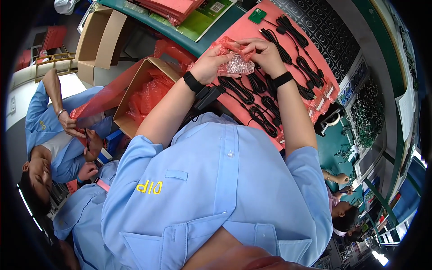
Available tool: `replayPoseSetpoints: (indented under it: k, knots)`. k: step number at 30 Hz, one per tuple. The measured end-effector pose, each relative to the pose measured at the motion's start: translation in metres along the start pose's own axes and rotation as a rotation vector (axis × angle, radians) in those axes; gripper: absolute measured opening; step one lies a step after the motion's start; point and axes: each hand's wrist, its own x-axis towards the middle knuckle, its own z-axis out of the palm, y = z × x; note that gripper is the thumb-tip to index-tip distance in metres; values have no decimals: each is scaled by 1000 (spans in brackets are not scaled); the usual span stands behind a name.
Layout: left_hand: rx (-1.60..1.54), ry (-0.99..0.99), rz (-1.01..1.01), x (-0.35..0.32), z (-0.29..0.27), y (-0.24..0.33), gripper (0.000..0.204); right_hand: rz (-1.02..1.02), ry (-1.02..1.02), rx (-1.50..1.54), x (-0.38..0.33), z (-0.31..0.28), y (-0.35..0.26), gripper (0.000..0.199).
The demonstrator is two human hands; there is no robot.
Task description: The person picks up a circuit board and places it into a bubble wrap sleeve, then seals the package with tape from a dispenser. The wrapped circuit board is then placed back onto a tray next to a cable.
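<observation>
Bright, even indoor light, soft shadows — heavy fisheye bending and black vignette at the rim, centre sharp.

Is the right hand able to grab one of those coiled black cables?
Probably yes. The coiled black cables lie uncovered just beside the right hand, but its fingers are busy holding a pink bubble-wrap bag.

A green-edged workbench (189,42) is covered by a pink mat (243,31). An open cardboard box (135,96) is set against its edge, and another box (96,40) stands beyond. A black tray (330,31) is laid at the far side. Bright light is seen at the lower right, where other workers are seated.
</observation>
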Motion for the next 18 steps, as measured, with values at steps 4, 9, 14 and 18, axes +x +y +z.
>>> replayPoseSetpoints:
  k: [4, 9, 14, 18]
  knots:
    - [-97, -41, -4, 0, -3, 3, 19, -301, 32, -416, -13, 5, -14, 24]
    - [-136, -51, -13, 1, 3, 11, 9, -427, 68, -673, -24, 6, -23, 24]
    - [-221, 112, -64, 4, 21, 12, 6, -505, 59, -837, -35, 4, -24, 24]
    - [183, 329, 7, 27, 15, -13, 14, -479, 158, -943, -63, 4, -31, 22]
